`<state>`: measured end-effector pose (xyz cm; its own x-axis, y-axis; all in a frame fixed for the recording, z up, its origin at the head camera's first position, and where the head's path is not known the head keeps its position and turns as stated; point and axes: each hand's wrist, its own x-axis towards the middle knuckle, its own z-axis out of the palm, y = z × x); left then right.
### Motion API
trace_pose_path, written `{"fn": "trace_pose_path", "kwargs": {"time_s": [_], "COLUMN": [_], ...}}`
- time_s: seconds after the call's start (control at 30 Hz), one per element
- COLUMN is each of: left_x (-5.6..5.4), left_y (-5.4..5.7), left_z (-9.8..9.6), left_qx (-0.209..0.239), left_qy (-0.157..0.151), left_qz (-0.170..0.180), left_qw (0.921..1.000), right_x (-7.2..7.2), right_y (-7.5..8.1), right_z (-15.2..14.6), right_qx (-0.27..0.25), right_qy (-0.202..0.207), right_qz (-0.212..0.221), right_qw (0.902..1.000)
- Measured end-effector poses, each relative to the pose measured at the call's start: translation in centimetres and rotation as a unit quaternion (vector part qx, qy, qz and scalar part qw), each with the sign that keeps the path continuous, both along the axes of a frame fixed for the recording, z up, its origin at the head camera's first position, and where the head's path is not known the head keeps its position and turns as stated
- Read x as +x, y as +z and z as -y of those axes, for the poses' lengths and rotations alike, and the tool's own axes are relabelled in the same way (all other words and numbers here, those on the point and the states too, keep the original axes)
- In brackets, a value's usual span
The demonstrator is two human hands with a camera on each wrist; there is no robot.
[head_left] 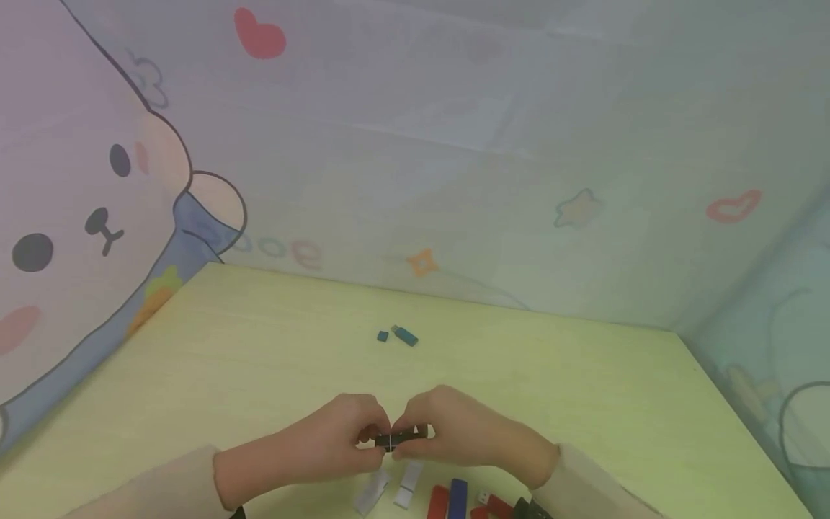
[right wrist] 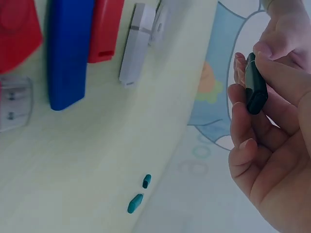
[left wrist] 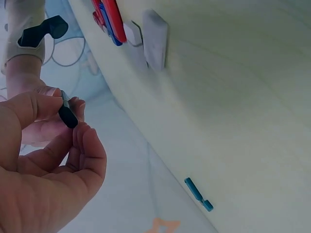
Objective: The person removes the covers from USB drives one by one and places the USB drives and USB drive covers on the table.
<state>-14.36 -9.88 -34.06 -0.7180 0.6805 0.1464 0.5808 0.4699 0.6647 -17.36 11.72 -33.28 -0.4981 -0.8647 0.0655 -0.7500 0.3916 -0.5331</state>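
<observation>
Both hands hold a black USB flash drive (head_left: 410, 435) between them, raised over the near part of the table. My left hand (head_left: 333, 440) pinches its shorter end, the cap, between thumb and fingers. The longer body is pinched by my right hand (head_left: 454, 429). A thin pale line shows at the seam where cap and body meet. Seen from the right wrist, the black drive (right wrist: 254, 87) slants between the two hands, its far end partly hidden by fingertips. In the left wrist view its dark end (left wrist: 68, 116) sticks out past the thumb.
Farther back on the table lie a teal USB drive (head_left: 406, 336) and its separate cap (head_left: 382, 336). Near the front edge are white drives (head_left: 408, 484), a red one (head_left: 438, 502), a blue one (head_left: 457, 499) and another red drive with bare plug (head_left: 498, 506). A printed cloth (head_left: 454, 144) hangs behind.
</observation>
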Motion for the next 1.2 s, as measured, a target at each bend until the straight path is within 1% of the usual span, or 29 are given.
{"fn": "trace_pose_path", "kwargs": {"time_s": [0.1,0.27,0.4,0.57,0.73,0.83,0.93,1.0,1.07,1.2], "left_x": [0.5,1.0,1.2,1.5,1.6,1.7,1.7,1.7,1.7,1.8], "left_y": [-0.1,-0.5,-0.8,-1.1,-1.4,-1.5,-1.5,-1.6,-1.6,-1.6], "left_z": [-0.3,-0.9,-1.4,-1.8,-2.0,-2.1,-2.2,-2.2,-2.1,-2.1], "left_qx": [0.004,0.009,0.013,0.023,0.029,0.034,0.037,0.037,0.038,0.043], "left_qy": [-0.007,-0.018,-0.022,-0.038,-0.051,-0.062,-0.072,-0.078,-0.083,-0.094], "left_qz": [0.008,0.009,-0.003,-0.022,-0.019,-0.025,-0.031,-0.032,-0.036,-0.039], "left_qw": [0.9999,0.9998,0.9997,0.9988,0.9981,0.9972,0.9963,0.9958,0.9952,0.9939], "right_x": [0.7,1.7,2.2,2.9,3.3,3.4,3.6,3.9,4.1,4.5], "right_y": [-0.1,-0.4,-0.8,-1.4,-2.1,-2.4,-2.6,-2.6,-2.6,-2.5], "right_z": [-0.5,-1.2,-1.7,-2.3,-2.7,-3.0,-3.1,-3.2,-3.4,-3.6], "right_qx": [0.005,-0.001,-0.025,-0.057,-0.090,-0.106,-0.114,-0.114,-0.110,-0.099], "right_qy": [0.000,0.011,0.024,0.032,0.043,0.048,0.049,0.048,0.041,0.032], "right_qz": [-0.010,-0.046,-0.069,-0.088,-0.106,-0.109,-0.098,-0.087,-0.068,-0.059], "right_qw": [0.9999,0.9989,0.9970,0.9940,0.9894,0.9872,0.9874,0.9884,0.9908,0.9928]}}
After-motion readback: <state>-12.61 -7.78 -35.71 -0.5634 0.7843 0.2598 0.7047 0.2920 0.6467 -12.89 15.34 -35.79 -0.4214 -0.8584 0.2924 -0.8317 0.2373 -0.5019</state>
